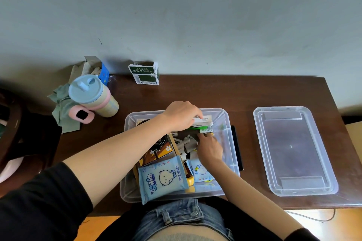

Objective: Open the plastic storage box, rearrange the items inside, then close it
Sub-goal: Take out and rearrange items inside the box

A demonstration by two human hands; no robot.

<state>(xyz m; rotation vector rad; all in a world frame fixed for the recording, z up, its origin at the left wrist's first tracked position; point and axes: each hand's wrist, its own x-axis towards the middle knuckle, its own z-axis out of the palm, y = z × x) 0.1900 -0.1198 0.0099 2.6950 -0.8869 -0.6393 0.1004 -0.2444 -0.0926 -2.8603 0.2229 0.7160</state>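
Note:
The clear plastic storage box (231,143) stands open in front of me, and its lid (293,150) lies flat on the table to the right. My left hand (181,115) reaches over the box's far end and grips a small white carton (203,120). Just below it my right hand (210,147) is inside the box, its fingers at a green and white packet (205,129); whether it grips the packet is hidden. Also inside are two blue wet-wipe packs (163,178), grey adapters (188,143), a black cable (159,144) and a yellow item (190,181).
A pastel cup with a blue lid (92,96) lies on a grey-green cloth (64,109) at the table's left. A green and white carton (145,74) and an open cardboard box (94,66) stand by the wall. A dark flat object (236,143) lies beside the storage box.

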